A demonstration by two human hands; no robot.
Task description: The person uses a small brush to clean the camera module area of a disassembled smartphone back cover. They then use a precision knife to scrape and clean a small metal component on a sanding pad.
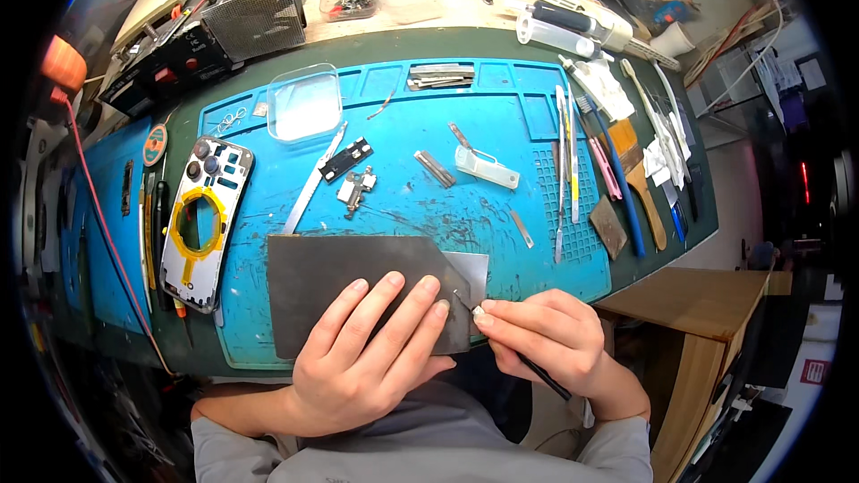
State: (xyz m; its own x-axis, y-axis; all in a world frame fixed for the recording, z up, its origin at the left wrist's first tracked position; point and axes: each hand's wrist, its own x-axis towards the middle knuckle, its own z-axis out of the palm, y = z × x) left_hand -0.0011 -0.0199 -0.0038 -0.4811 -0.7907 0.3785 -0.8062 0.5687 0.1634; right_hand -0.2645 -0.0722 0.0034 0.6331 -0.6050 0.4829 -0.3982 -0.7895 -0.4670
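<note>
My left hand [367, 353] lies with its fingers stretched flat across a dark grey rectangular plate [313, 273], its thumb by the near edge. Under the plate's right end a lighter grey sheet [472, 268] sticks out. Between thumb and fingers, my right hand [555, 340] grips a slim black-handled tool [543, 377] with a thin pale tip. That tip touches or hovers just over the plate's right corner; I cannot tell which. Beyond the plate lie a steel ruler-like strip [309, 201], small black and silver phone parts [347, 159] and a clear plastic piece [486, 167].
A phone frame [204, 224] with yellow tape lies at left on the blue mat [403, 206]. A clear box lid [305, 103] sits behind. Tweezers [573, 161], brushes [640, 179] and a syringe [557, 38] line the right. A wooden cabinet [684, 304] stands near right.
</note>
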